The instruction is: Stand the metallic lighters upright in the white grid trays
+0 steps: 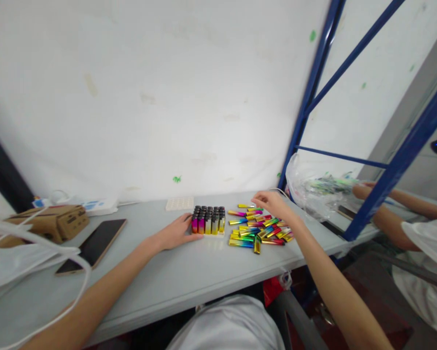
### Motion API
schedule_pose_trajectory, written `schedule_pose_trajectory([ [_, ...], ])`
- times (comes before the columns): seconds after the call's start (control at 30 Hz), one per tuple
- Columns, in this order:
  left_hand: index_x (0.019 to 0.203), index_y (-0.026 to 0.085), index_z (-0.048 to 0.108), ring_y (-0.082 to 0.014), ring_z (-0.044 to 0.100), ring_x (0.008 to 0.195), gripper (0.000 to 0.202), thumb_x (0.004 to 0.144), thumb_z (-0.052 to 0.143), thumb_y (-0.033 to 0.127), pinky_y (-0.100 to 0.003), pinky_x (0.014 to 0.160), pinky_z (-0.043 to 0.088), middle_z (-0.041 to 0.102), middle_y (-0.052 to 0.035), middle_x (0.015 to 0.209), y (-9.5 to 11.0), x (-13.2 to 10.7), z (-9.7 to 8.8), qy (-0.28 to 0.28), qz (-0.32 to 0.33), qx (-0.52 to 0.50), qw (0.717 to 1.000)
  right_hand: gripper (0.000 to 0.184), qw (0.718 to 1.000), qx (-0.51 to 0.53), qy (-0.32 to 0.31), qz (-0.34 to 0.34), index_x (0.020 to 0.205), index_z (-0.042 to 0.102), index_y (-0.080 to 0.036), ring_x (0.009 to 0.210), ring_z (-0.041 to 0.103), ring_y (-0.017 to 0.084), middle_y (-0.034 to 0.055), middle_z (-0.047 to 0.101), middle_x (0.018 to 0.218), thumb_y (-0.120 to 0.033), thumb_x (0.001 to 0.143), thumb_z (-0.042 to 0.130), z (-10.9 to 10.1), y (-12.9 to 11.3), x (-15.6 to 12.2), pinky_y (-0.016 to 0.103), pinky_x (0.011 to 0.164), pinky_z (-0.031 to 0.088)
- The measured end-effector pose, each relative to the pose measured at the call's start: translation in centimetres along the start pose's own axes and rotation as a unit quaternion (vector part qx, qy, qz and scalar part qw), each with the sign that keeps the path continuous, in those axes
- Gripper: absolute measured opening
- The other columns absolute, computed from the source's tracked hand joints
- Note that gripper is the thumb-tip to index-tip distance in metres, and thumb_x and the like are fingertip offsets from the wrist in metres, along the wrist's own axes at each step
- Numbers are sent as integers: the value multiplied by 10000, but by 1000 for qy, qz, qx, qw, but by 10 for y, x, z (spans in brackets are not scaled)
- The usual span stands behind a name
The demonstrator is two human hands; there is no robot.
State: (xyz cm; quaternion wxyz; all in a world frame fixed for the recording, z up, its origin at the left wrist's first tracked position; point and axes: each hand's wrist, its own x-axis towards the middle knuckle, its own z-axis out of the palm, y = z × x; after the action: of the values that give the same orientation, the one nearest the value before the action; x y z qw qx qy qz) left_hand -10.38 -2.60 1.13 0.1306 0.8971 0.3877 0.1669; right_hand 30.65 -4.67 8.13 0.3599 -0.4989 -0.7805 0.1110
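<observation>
Upright lighters (208,221) with black tops and shiny pink, yellow and silvery bodies stand packed in rows in a pale tray (214,236). My left hand (176,232) grips this block at its left side, thumb along the front and fingers toward the back. To the right lies a loose heap of shiny rainbow-coloured metal lighter sleeves (256,226). Over the heap's far edge is my right hand (271,201), its fingertips pinched together. Whatever lies between those fingertips is too small to make out.
Behind the lighters lies another pale tray (180,203). A phone (94,245), a cardboard box (54,223) and white cables (81,287) are at the left. Blue rack posts (298,131) and a plastic bag (309,194) border the right. Another person's arm (389,221) shows beyond.
</observation>
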Motion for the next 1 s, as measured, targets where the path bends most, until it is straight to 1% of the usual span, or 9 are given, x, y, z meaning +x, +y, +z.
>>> schedule_pose_trajectory([
  [0.07, 1362, 181, 638, -372, 565, 1393, 749, 941, 558, 795, -491, 1255, 393, 596, -171, 1502, 0, -1, 0, 7, 8, 2, 1000, 203, 1000, -21, 5, 23, 899, 795, -195, 791, 711, 224, 93, 812, 885, -388, 909, 730, -17, 24, -2, 320, 779, 529],
  [0.17, 1390, 158, 620, -376, 548, 1417, 775, 947, 552, 791, -482, 1263, 380, 576, -191, 1521, 1, -1, 1, 9, 3, 7, 1000, 147, 996, -62, -38, 46, 885, 799, -185, 836, 742, 243, 118, 820, 924, -325, 877, 757, -20, 50, 3, 333, 812, 554],
  [0.33, 1386, 191, 625, -367, 559, 1402, 739, 960, 537, 789, -479, 1247, 393, 610, -161, 1486, 0, -2, 3, 18, 13, 5, 1000, 180, 990, -110, -66, 55, 851, 813, -205, 904, 751, 254, 116, 834, 999, -375, 796, 834, 15, 55, 33, 332, 861, 562],
  [0.47, 1348, 188, 641, -363, 572, 1379, 721, 955, 549, 786, -465, 1236, 407, 617, -158, 1470, 0, -2, 4, 19, 16, 10, 1000, 215, 987, -81, -130, 58, 685, 762, -219, 667, 687, 216, 53, 785, 716, -408, 731, 853, 41, 51, 55, 301, 690, 539],
  [0.57, 1319, 170, 651, -365, 573, 1375, 720, 952, 555, 783, -460, 1237, 407, 607, -172, 1473, 1, -2, 3, 14, 7, 11, 1000, 236, 986, -81, -133, 53, 618, 707, -214, 607, 636, 195, 40, 741, 636, -369, 725, 849, 49, 51, 63, 287, 653, 505],
  [0.7, 1287, 189, 669, -355, 572, 1375, 680, 950, 569, 771, -452, 1237, 405, 616, -155, 1469, 2, -2, 2, 17, 10, 1, 1000, 219, 996, -37, -67, 51, 806, 752, -192, 663, 650, 183, 43, 757, 744, -396, 874, 709, 50, 46, 58, 282, 692, 487],
  [0.83, 1332, 199, 647, -341, 549, 1404, 692, 951, 566, 771, -435, 1240, 393, 609, -142, 1482, 1, -2, 2, 11, 10, 0, 1000, 425, 993, 103, 29, 52, 1065, 768, -165, 582, 568, 156, -21, 640, 650, -540, 924, 626, 51, 27, 42, 278, 631, 443],
  [0.9, 1339, 198, 643, -343, 554, 1399, 707, 946, 564, 781, -438, 1239, 394, 607, -145, 1485, 1, -2, 2, 11, 9, -1, 1000, 463, 980, 180, 68, 45, 1050, 758, -167, 581, 509, 150, -46, 560, 605, -592, 886, 672, 54, 14, 37, 274, 612, 417],
  [1.0, 1324, 190, 651, -350, 563, 1386, 723, 943, 551, 796, -443, 1239, 397, 605, -152, 1486, 2, -2, 2, 12, 7, 0, 1000, 451, 946, 294, 123, 66, 865, 678, -205, 609, 477, 144, -40, 525, 623, -656, 859, 699, 63, -8, 33, 268, 603, 416],
])
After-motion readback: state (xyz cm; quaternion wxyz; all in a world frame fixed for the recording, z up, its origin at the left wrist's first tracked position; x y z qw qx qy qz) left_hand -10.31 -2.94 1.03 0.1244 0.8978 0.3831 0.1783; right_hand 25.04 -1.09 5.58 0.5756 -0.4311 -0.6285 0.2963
